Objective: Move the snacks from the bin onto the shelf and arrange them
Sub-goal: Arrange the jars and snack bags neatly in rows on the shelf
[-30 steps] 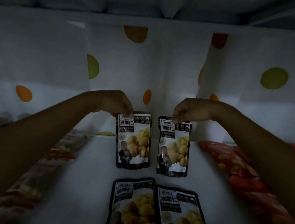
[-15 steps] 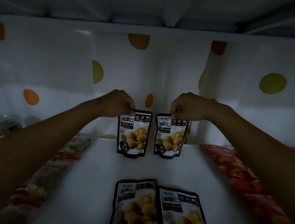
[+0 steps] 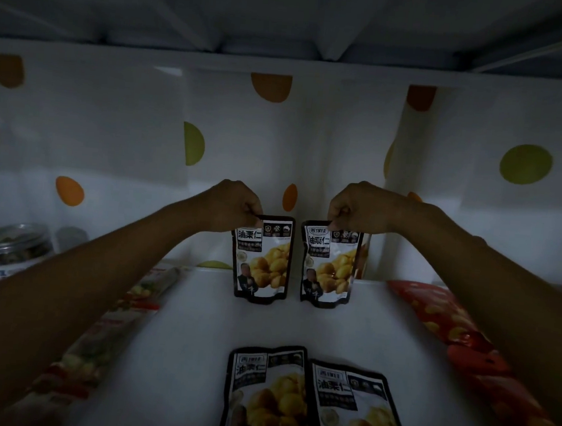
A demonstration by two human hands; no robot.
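Dim light here, and both arms are stretched out to the far end of the white shelf (image 3: 193, 341). The left hand (image 3: 236, 205) is curled tight, thumb and fingers pinching the top left corner of the left pouch (image 3: 263, 262). The right hand (image 3: 358, 207) mirrors it, fingers folded over and pinching the top edge of the right pouch (image 3: 331, 268). Both are black-edged bags with yellow chestnut kernels printed on the front, and both are held upright, faces toward the camera. They sit side by side with a narrow gap between them, not touching. Their bottom edges are down at the shelf surface, close to the back; whether they stand on their own, I cannot tell. A sliver of orange shows just behind the right pouch's right edge, too hidden to name.

At the near end of the shelf lie two more of the same bags, flat and face up: the near-left pouch (image 3: 266, 398) and the near-right pouch (image 3: 353, 419), the right one's edge overlapping or touching the left.

Along the right side, red packets (image 3: 449, 326) run from far to near under the right forearm. Along the left side lies a row of pale packets with red and green print (image 3: 121, 317), blurred in the dark. Far left stands a clear jar (image 3: 15, 247) with dark contents. Behind everything hangs a white sheet with orange and green dots (image 3: 110, 130), and the underside of the board above (image 3: 290, 16) closes off the top.
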